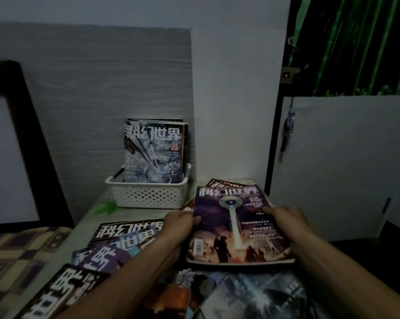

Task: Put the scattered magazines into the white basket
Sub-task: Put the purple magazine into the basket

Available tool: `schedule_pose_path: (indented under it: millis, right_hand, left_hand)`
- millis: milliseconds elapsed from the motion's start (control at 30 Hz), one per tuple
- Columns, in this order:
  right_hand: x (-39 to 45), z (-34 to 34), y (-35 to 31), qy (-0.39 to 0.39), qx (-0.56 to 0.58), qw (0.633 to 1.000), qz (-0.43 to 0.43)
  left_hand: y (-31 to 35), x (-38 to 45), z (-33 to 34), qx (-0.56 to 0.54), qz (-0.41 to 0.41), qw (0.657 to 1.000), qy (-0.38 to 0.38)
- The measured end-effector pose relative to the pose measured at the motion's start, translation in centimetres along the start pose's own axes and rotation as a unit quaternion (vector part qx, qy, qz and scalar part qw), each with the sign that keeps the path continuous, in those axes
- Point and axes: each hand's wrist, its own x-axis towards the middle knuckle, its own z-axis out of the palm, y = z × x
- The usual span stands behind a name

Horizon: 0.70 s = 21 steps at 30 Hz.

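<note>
Nearest us, loose magazines (pixel 258 295) lie overlapping along the bottom edge, with more fanned out at lower left (pixel 97 256), their white titles tilted. Our two forearms reach forward over them. Our left hand (pixel 181 224) pinches the left edge of the purple magazine (pixel 235 229), thumb on the cover and fingers curled underneath. Our right hand (pixel 286 218) grips its right edge, fingers closed over the cover. That magazine is held at a slant, its far end over another one (pixel 219 183) lying flat on the table (pixel 125 210). Beyond our left hand stands the white basket (pixel 148 196), perforated, just short of the grey wall panel (pixel 102 88). Several magazines stand upright in it, the front one (pixel 153 153) bluish, leaning back towards the panel
</note>
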Motion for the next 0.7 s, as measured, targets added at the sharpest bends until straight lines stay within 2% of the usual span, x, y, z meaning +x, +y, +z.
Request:
schedule_pose_path:
  millis: [67,133,233,333,467,600,700]
  right_hand:
    - [-0.9,1.2,-1.2,-0.017,0.026,0.999,-0.039]
    - [-1.7,2.2,-2.9,-0.028,0.018,0.996,-0.086]
    - [-2.7,4.4,-6.2,-0.056,-0.032,0.989,-0.132]
    - [-3.3,7.5,-9.7,-0.095,-0.064,0.974,-0.198]
    - [-3.0,12.4,-14.6,-0.089,-0.028,0.958,-0.271]
    - [-0.8,17.0,-16.6,-0.064,-0.013,0.948,-0.311]
    - [1.3,19.7,-15.8,-0.062,-0.028,0.946,-0.317]
  left_hand:
    - [0.9,-0.6,-1.0,-0.052,0.031,0.998,0.004]
    - [2.2,-0.7,-2.4,-0.064,0.097,0.993,0.018]
    - [5.2,-0.5,-5.3,0.010,0.205,0.975,0.088]
    - [8.6,0.4,-8.3,0.070,0.281,0.944,0.156]
    - [14.4,2.5,-11.7,0.079,0.388,0.890,0.226]
    - [17.3,6.0,-14.4,0.140,0.423,0.851,0.277]
    - [16.7,9.0,-15.4,0.212,0.410,0.827,0.322]
